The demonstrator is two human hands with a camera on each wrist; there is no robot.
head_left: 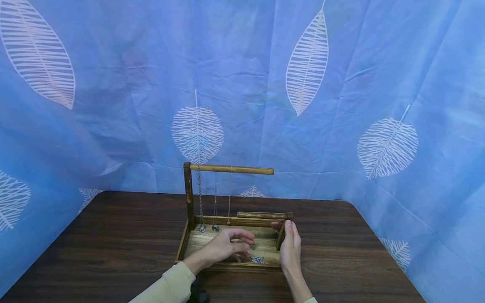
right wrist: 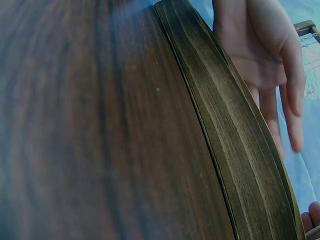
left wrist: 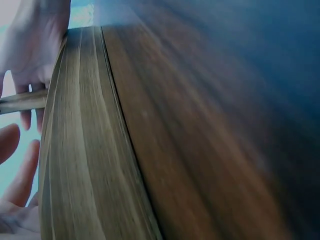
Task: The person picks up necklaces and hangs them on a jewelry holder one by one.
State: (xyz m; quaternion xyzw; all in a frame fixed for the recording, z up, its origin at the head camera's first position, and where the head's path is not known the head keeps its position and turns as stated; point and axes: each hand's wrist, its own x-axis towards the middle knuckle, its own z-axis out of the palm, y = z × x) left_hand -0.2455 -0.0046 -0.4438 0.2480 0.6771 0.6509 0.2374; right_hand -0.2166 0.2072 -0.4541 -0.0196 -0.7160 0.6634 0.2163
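A wooden jewelry stand [head_left: 182, 244] with a shallow tray base is on the dark table. My left hand [head_left: 223, 248] is over the tray, its fingers loosely bent with nothing between them. Close to those fingertips lies a small heap of silvery chain [head_left: 258, 260] by the front rim. With my right hand [head_left: 291, 248] I grip the short wooden post [head_left: 281, 236] at the tray's right end, fingers showing on its inner side. Three necklaces hang from the upper bar: a thick silver chain [head_left: 200, 193], a thin one with a dark pendant [head_left: 215, 227] and a gold-toned one [head_left: 229, 198].
The tall left post [head_left: 188, 193] carries the upper bar [head_left: 235, 169], which juts rightward above the tray. A lower bar [head_left: 261, 215] tops the short post. Dark wood tabletop [head_left: 132, 235] surrounds the stand. A blue leaf-patterned cloth [head_left: 242, 84] hangs behind.
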